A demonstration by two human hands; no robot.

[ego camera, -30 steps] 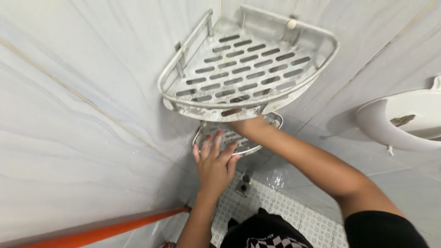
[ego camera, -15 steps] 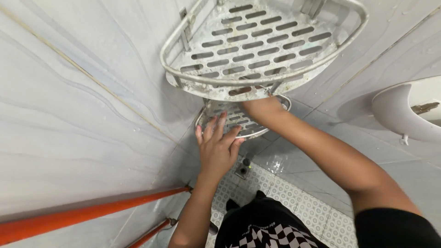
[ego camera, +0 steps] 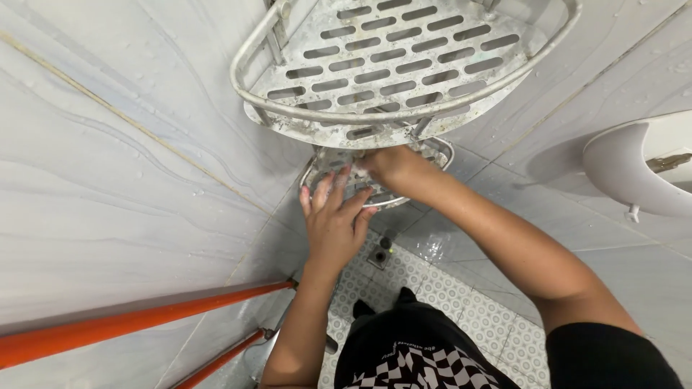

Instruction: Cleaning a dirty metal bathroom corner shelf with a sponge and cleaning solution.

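Low in the frame, orange pipes [ego camera: 144, 324] cross the wall. At centre, the left hand [ego camera: 333, 223] lies flat, fingers spread, against the lower shelf [ego camera: 432, 153]. The right hand [ego camera: 386, 164] reaches onto it; its grip is hidden. Above hangs the upper shelf [ego camera: 389, 65].

Shelf [ego camera: 389, 65] — dull, perhaps metal

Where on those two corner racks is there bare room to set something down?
The upper slotted metal corner shelf is bare from its curved front rail back to both tiled walls. The lower metal corner shelf is crowded: the left hand lies on its front rim and the right hand reaches over it.
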